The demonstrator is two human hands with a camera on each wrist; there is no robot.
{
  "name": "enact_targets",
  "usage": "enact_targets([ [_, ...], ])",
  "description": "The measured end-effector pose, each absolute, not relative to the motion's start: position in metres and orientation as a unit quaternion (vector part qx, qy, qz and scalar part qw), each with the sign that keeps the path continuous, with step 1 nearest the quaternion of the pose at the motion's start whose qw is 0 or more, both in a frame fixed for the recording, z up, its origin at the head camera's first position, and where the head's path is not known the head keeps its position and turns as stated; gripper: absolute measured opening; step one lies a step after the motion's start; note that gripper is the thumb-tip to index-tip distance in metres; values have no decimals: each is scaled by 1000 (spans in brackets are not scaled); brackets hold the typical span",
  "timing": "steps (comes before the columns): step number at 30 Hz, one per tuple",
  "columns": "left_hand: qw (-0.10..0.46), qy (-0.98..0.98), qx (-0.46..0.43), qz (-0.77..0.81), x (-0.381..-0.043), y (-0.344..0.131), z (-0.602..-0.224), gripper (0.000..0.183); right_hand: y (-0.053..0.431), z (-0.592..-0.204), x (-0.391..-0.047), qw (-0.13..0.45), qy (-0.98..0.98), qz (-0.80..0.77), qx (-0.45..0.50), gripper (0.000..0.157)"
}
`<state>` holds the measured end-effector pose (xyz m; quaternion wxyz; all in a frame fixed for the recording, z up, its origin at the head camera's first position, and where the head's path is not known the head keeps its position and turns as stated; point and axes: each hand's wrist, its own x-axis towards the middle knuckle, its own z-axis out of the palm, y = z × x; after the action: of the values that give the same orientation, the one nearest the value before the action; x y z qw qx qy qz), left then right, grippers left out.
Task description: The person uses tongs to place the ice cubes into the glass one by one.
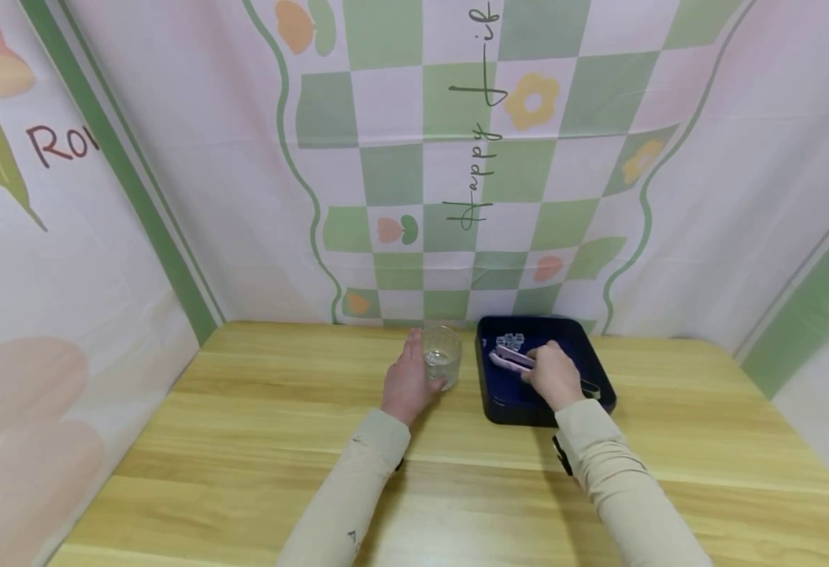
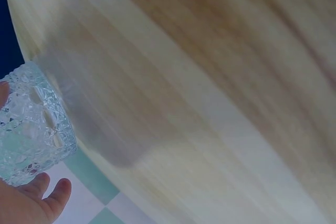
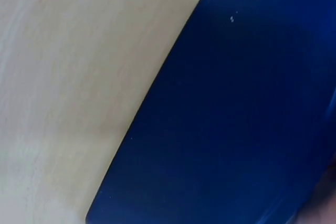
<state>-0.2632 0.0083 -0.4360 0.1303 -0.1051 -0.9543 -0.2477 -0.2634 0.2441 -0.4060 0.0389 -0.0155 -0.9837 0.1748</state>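
Note:
A clear, textured drinking glass stands on the table left of the tray. My left hand holds it, thumb on the near side and fingers on the far side; the left wrist view shows the glass between thumb and fingers. With my right hand I grip a pair of tongs with pale lilac arms, its rounded end sticking out behind the hand. The tong tips point at a small cluster of clear, ice-like pieces inside the dark blue tray. Whether the tips pinch a piece, I cannot tell.
The wooden table reaches back to a hanging cloth with green and white checks. The tray's raised wall fills much of the right wrist view. More printed cloth hangs at the left side.

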Motion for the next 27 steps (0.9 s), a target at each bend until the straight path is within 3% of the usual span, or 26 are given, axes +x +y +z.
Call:
enact_targets([
  [9,142,-955,-106,-239,-264,8,-437,97,242,-406,-262,41,-984,176,-9,30],
  [27,133,-954,-108,-245,-265,8,-439,99,244,-408,-262,54,-983,173,-8,31],
])
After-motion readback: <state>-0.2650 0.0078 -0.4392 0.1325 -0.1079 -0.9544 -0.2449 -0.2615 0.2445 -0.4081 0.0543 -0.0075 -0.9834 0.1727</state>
